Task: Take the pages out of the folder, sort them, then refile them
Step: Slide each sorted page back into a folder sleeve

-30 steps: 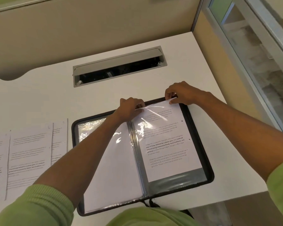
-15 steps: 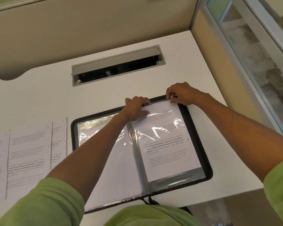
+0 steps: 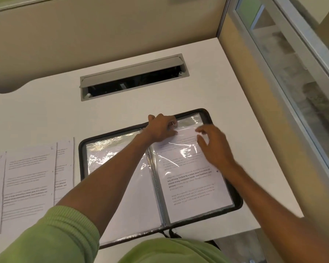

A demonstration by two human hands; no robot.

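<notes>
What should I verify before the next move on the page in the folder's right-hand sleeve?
1. The black zip-edged folder lies open and flat on the white desk: ok.
2. The left hand pinches the top edge of the right-hand clear plastic sleeve: ok.
3. The right hand holds nothing, fingers spread over the sleeve: ok.
4. The printed white page sits straight inside the sleeve: ok.
5. Page pushed right to the sleeve's bottom: cannot tell, glare.
6. Plastic smooth over the page: not ok, wrinkled near the top.
</notes>
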